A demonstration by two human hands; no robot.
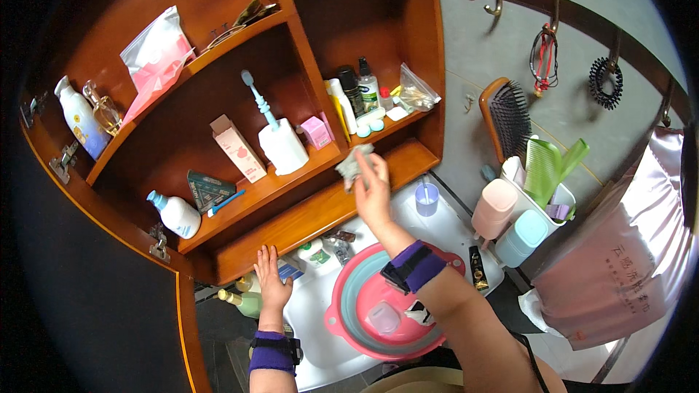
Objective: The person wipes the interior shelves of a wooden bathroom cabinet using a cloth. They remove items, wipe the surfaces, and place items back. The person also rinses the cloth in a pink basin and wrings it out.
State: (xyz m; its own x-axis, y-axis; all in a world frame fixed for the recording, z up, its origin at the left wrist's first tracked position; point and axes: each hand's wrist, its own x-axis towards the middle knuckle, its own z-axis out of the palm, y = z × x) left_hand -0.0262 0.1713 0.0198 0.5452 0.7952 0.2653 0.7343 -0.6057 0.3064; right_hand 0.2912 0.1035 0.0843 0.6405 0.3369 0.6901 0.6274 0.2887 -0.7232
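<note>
My right hand grips a crumpled grey-green cloth at the front edge of a wooden cabinet's shelf, close to the upright divider. My left hand has its fingers spread against the front edge of the bottom ledge and holds nothing. On the shelf stand a white holder with a blue toothbrush, a pale pink box, a small pink box, a dark green triangular box, a blue razor and a white pump bottle.
A pink and blue collapsible basin rests in the white sink below. Bottles stand by my left hand. At right are a wall caddy with combs, two cups, a hairbrush and a hanging pink bag. An open cabinet door is at left.
</note>
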